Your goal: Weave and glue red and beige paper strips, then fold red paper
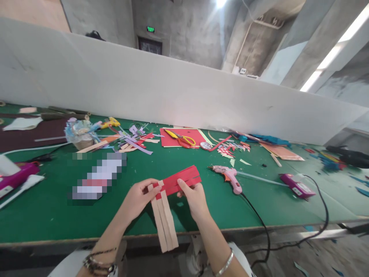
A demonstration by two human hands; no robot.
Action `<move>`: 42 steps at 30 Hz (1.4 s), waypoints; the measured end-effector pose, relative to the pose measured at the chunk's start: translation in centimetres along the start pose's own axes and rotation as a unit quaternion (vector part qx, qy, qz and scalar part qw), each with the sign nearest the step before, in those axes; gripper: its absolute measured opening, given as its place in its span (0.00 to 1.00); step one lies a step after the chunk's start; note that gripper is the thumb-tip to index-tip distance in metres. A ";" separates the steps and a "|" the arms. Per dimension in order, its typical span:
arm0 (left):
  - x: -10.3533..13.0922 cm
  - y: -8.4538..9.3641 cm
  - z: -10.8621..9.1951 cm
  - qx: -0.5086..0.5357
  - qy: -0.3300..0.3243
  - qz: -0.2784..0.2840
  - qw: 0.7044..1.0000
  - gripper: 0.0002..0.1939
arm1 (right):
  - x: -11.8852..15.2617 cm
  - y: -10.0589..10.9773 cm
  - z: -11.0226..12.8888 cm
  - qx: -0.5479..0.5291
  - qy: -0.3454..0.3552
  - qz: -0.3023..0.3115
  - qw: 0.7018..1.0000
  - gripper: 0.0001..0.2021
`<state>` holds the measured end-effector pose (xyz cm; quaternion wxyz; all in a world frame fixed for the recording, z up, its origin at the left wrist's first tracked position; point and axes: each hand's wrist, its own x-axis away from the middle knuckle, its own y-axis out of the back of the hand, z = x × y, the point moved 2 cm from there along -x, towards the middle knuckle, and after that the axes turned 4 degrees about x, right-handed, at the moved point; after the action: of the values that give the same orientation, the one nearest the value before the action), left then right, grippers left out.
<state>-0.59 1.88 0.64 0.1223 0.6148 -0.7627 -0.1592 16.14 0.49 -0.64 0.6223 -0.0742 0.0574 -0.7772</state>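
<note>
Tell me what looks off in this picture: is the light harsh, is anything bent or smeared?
Head view: ceiling lamp glares with a streaky flare; bright strip at upper right looks washed out; green tabletop shows a pale sheen toward the right; white partition slants, possibly lens distortion; a patch left of the left hand is pixelated, hiding detail.

Clearance exists on the desk (250, 207) between the red strips (188, 176) and the glue gun (236, 186). Obstructions: the gun's cord (261, 221) crosses the desk's right front edge; the scissors (180, 137) and scraps (230, 148) block the rear middle.
</note>
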 end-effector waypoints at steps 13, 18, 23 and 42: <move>0.0 0.4 -0.2 -0.074 -0.010 0.005 0.997 0.18 | -0.9 2.4 0.5 0.042 0.004 -0.008 0.999 0.14; 0.1 0.1 0.1 -0.101 -0.005 0.030 0.994 0.17 | -1.4 3.6 0.0 0.204 0.059 -0.009 0.977 0.10; 0.2 -0.4 0.1 -0.176 -0.033 0.031 0.983 0.15 | -1.1 3.5 0.7 0.341 0.172 -0.053 0.923 0.07; 0.3 -2.2 -0.2 -0.347 -0.091 -0.027 0.933 0.15 | 0.6 0.6 2.4 0.172 0.163 0.197 0.951 0.13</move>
<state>1.40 1.14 -0.04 0.2538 0.5374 -0.6509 -0.4724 17.05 -0.28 1.60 0.7484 0.1743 0.0366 -0.6389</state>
